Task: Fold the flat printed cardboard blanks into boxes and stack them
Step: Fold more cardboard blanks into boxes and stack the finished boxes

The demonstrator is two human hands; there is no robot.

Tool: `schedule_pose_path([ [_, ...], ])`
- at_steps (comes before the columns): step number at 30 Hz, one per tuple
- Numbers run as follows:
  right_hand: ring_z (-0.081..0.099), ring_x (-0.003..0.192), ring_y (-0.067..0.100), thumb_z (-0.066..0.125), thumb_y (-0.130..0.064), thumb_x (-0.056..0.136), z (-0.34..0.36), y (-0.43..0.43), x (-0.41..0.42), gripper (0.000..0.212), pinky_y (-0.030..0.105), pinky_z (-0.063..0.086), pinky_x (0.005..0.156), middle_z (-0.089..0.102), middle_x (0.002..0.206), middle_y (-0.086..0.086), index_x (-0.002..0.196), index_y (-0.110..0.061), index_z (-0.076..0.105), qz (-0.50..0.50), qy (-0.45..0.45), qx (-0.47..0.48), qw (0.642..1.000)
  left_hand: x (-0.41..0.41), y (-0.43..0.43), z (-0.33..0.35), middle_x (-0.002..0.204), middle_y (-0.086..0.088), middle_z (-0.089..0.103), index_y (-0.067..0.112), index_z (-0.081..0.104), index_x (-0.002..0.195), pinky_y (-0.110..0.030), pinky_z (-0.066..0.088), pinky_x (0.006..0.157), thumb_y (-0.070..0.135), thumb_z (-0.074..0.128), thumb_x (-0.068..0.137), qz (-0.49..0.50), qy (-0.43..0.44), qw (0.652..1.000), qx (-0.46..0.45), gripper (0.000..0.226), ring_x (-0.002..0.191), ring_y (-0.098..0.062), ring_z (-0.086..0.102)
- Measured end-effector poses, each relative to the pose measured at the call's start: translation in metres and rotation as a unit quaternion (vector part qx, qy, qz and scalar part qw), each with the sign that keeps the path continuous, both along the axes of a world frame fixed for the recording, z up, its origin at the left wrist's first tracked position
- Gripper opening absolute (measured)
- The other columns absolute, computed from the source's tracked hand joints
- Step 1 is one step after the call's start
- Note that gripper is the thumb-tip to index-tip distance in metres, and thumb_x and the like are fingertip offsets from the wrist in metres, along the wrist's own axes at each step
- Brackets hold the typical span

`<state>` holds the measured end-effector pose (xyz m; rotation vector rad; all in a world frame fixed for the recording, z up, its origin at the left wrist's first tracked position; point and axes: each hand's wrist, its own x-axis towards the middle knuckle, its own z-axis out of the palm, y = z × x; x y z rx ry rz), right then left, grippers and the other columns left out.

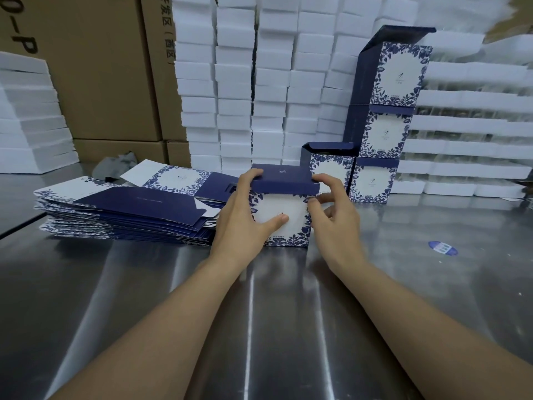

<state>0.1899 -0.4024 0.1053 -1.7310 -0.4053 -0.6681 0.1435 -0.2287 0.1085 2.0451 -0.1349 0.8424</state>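
The box (294, 229) (blue leaves round a white middle) stands upright on the steel surface (259, 298), straight in front of me. My left hand (240, 219) holds its left side, fingers curled over the dark blue lid (281, 180), thumb pressed on the white front. My right hand (331, 210) pinches the lid's right edge. The flat blanks (124, 209) lie piled just left; the finished boxes (383, 131) are stacked behind, to the right.
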Motion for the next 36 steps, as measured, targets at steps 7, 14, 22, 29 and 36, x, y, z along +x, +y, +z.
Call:
schedule_pose_path([
  [7, 0.061, 0.060, 0.011, 0.057, -0.019, 0.092, -0.002, -0.002, 0.001, 0.051, 0.034, 0.058, 0.067, 0.063, 0.094, -0.002, 0.132, -0.050, 0.053, 0.022, 0.055, 0.068, 0.996, 0.002, 0.000, -0.002, 0.121, 0.021, 0.065, 0.055, 0.037, 0.132, -0.041, 0.057, 0.092, 0.031, 0.095, 0.074, 0.002, -0.009, 1.000, 0.006, 0.086, 0.099, -0.013, 0.068],
  [14, 0.058, 0.070, 0.020, 0.049, -0.008, 0.101, -0.001, -0.006, 0.006, 0.042, 0.020, 0.049, 0.057, 0.066, 0.101, 0.010, 0.135, -0.033, 0.056, 0.046, 0.142, 0.127, 0.981, 0.002, -0.003, -0.002, 0.118, 0.039, 0.059, 0.051, 0.041, 0.127, -0.011, 0.051, 0.085, 0.030, 0.096, 0.075, 0.016, -0.069, 0.996, -0.061, 0.079, 0.103, 0.008, 0.065],
  [22, 0.058, 0.077, 0.024, 0.048, -0.008, 0.102, 0.000, -0.011, 0.009, 0.032, 0.013, 0.043, 0.046, 0.067, 0.099, 0.015, 0.131, -0.021, 0.053, 0.022, 0.189, 0.174, 0.966, 0.037, -0.011, 0.061, 0.116, 0.030, 0.062, 0.037, 0.044, 0.132, -0.022, 0.056, 0.091, 0.026, 0.096, 0.075, 0.013, -0.115, 0.983, -0.146, 0.078, 0.101, 0.003, 0.067],
  [29, 0.059, 0.056, 0.011, 0.054, -0.022, 0.089, -0.007, -0.001, 0.017, 0.025, 0.038, 0.050, 0.062, 0.067, 0.076, 0.000, 0.104, -0.042, 0.055, 0.024, 0.189, 0.150, 0.970, 0.125, -0.040, 0.148, 0.112, 0.011, 0.066, 0.035, 0.044, 0.130, -0.044, 0.060, 0.093, 0.030, 0.098, 0.071, 0.009, -0.083, 0.993, -0.087, 0.080, 0.098, -0.017, 0.068],
  [36, 0.062, 0.063, 0.023, 0.049, -0.035, 0.075, -0.015, 0.003, 0.025, 0.036, 0.047, 0.054, 0.067, 0.070, 0.076, 0.003, 0.107, -0.050, 0.053, 0.020, 0.194, 0.126, 0.973, 0.189, -0.073, 0.168, 0.118, -0.002, 0.058, 0.033, 0.041, 0.133, -0.045, 0.063, 0.082, 0.036, 0.098, 0.071, 0.008, 0.075, 0.995, 0.060, 0.084, 0.090, -0.023, 0.064],
])
